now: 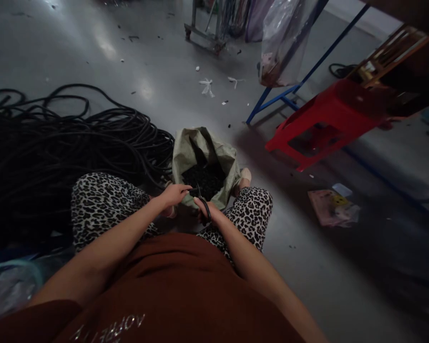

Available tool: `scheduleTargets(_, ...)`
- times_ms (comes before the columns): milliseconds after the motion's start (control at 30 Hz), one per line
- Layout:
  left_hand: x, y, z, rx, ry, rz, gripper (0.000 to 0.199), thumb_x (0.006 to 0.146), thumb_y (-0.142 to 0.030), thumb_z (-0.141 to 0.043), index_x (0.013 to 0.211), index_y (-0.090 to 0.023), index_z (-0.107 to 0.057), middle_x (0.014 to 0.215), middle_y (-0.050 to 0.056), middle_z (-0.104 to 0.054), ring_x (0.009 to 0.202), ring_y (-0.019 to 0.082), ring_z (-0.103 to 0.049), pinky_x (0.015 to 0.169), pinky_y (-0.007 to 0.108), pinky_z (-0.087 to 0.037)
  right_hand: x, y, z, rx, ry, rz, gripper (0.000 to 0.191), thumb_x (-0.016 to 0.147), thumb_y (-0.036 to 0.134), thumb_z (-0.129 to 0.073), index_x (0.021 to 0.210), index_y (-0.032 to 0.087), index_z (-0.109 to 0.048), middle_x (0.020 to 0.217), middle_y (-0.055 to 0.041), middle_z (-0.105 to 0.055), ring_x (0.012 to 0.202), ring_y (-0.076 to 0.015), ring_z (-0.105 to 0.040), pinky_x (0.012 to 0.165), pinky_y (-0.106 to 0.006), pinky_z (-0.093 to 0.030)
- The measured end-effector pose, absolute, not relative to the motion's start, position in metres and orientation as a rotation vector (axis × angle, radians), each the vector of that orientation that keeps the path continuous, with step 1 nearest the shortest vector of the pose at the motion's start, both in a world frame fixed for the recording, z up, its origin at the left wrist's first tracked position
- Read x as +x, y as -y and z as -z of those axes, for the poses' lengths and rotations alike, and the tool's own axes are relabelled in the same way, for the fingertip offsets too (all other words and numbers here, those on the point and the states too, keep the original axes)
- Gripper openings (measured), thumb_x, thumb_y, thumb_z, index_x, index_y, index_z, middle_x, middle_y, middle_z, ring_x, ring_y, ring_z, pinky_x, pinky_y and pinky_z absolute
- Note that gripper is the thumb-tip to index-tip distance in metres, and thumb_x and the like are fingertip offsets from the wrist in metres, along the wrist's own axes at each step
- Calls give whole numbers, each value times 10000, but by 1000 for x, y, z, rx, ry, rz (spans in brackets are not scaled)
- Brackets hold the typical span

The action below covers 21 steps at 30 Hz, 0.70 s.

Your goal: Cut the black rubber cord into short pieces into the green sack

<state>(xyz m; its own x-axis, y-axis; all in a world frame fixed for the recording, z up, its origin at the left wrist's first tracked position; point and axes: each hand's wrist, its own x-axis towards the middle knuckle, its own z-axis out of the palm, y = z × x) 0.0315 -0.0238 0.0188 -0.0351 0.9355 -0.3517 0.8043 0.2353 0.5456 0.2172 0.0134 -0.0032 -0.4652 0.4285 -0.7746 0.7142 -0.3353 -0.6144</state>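
Note:
My right hand (206, 208) is closed around the black handles of a pair of scissors (207, 214), whose blades point away from me over a sack. Just left of the blades, my left hand (174, 194) pinches a short black rubber cord (193, 189). Both hands are at the near rim of the open, pale green woven sack (232, 164), which stands on the floor between my feet. Small black pieces (205, 178) lie inside it. A large heap of long black cord (103, 128) spreads over the floor on my left, reaching the sack's side.
A red plastic stool (329, 114) stands to the right, near a blue metal frame (279, 97) with a clear plastic bag (286, 43). Flat packets (331, 207) lie on the floor at right. A tub (39, 274) is at lower left; a wheeled rack (203, 40) stands ahead.

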Motion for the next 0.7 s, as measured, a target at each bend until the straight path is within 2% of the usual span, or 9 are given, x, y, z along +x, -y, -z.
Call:
scheduleTargets(267, 32, 23, -22, 1589, -1896, -244, 369, 819, -287, -426, 1137, -231, -606, 1107, 14, -648, 998, 164, -586, 877, 239, -427, 216, -11, -2, 1567, -1636, 1867, 666, 779, 712, -347, 788, 99, -607, 460, -28, -534, 371, -161, -545, 362, -239, -445)
scheduleTargets(500, 36, 20, -21, 1620, -1890, -227, 361, 829, -292, -410, 1126, -240, -607, 1100, 13, -650, 986, 162, -589, 863, 238, -431, 215, -13, -13, 1603, -1682, 1729, 654, 796, 693, -340, 647, 111, -599, 440, -51, -516, 383, -164, -545, 381, -233, -442)
scheduleTargets(700, 30, 23, -18, 1674, -1918, -158, 351, 820, -282, -420, 1110, -243, -613, 1097, 25, -648, 990, 176, -586, 876, 253, -421, 215, -16, -13, 1661, -1617, 1708, 613, 814, 661, -355, 732, 114, -619, 502, -79, -563, 419, -192, -568, 411, -267, -461)
